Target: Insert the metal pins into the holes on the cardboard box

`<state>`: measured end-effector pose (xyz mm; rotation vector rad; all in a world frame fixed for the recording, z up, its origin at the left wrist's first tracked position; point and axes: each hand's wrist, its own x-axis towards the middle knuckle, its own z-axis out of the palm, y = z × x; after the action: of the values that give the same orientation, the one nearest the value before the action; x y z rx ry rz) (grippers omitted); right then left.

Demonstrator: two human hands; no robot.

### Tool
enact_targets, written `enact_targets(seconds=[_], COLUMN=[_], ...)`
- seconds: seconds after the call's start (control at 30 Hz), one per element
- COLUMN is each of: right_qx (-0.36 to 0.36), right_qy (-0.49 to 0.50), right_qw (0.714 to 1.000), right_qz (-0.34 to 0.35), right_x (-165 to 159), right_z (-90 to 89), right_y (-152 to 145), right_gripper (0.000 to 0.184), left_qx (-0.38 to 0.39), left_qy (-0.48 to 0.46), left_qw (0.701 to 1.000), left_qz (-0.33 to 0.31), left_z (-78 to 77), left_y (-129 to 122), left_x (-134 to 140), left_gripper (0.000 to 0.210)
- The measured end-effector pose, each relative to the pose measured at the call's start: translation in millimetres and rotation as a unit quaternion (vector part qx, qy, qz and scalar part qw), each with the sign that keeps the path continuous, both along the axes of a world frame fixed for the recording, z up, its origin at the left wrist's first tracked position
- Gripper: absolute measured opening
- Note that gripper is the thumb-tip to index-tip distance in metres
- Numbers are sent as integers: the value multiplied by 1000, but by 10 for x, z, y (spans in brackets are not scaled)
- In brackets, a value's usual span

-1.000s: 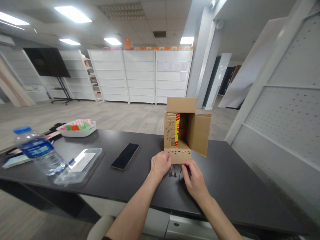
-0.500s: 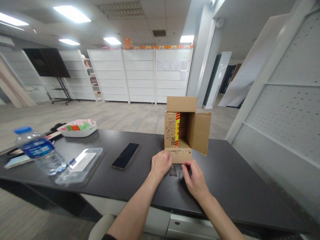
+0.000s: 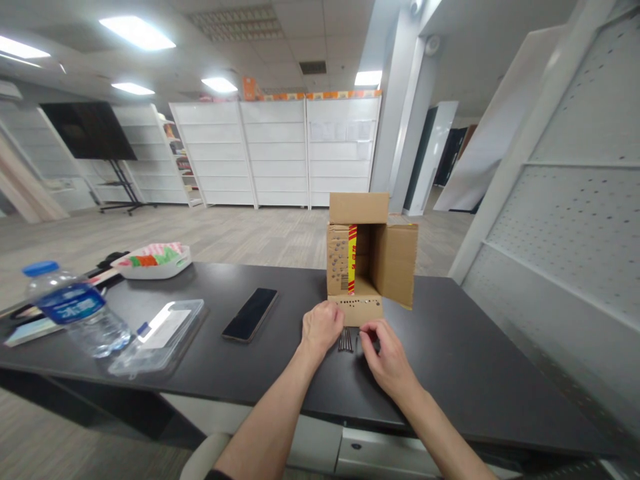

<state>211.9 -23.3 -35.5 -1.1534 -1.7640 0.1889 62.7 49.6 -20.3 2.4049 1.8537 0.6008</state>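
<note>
A person's left hand [image 3: 323,327] rests curled at the lower flap [image 3: 364,313] of a cardboard box [image 3: 399,263], its grip impossible to tell; the right hand [image 3: 385,353] pinches an apparent screw [image 3: 357,339]. Between them, nearer the left, a row of screws [image 3: 345,341] lies on the desk [image 3: 475,360], lengthwise toward the box.

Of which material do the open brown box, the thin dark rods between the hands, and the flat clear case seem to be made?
Open brown box: most likely cardboard, matt; it opens in stiff, folded flaps.
Thin dark rods: probably metal, with a slight shine; too small here to be sure.
Flat clear case: probably hard plastic, glossy; it is see-through and its edges catch light.
</note>
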Motion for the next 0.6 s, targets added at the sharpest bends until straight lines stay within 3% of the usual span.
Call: enact_targets(seconds=[0.27,0.6], right_qx=[-17,-24], right_qy=[-14,-13], right_qw=[999,998], right_qz=[28,48], right_x=[-1,7], right_z=[10,-15], right_y=[-5,0], right_gripper=[20,19], left_qx=[5,7], left_qy=[4,-2], left_qw=[1000,1000], left_qz=[4,0], left_z=[12,6], left_y=[-2,-1], left_x=[4,9], left_gripper=[30,32])
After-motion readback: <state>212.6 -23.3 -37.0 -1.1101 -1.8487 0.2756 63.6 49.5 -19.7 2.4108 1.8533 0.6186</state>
